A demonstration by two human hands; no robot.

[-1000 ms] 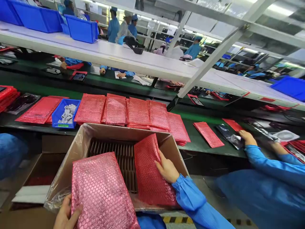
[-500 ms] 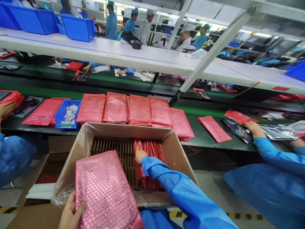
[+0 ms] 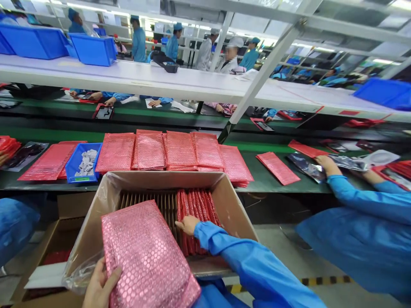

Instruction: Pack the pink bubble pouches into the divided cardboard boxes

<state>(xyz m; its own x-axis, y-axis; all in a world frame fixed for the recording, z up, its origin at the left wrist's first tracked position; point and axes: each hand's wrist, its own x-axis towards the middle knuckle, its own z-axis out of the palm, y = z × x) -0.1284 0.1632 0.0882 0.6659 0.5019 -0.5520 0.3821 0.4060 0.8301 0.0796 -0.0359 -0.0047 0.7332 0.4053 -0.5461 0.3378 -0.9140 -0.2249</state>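
Observation:
My left hand (image 3: 102,284) grips a stack of red bubble-wrap bags (image 3: 147,252) by its left edge, thumb on top, tilted over the front left of an open cardboard box (image 3: 236,209). My right hand (image 3: 189,224) is inside the box, its fingers drawn together where the cardboard dividers (image 3: 165,209) meet a row of upright red bubble-wrap bags (image 3: 201,203). What lies between those fingertips, if anything, I cannot make out. The held stack hides part of the dividers. A clear plastic liner (image 3: 85,265) hangs over the box's left rim.
Several piles of red bubble bags (image 3: 115,152) lie on the green bench behind the box, beside a blue bin (image 3: 71,169) of small grey-white pieces. A co-worker's hand (image 3: 326,164) works at the right. Another open box (image 3: 48,244) stands low at left.
My right hand has moved from among the upright red bags leftward and toward me, to the divider edge. My left hand still holds the stack. The view has swung slightly right.

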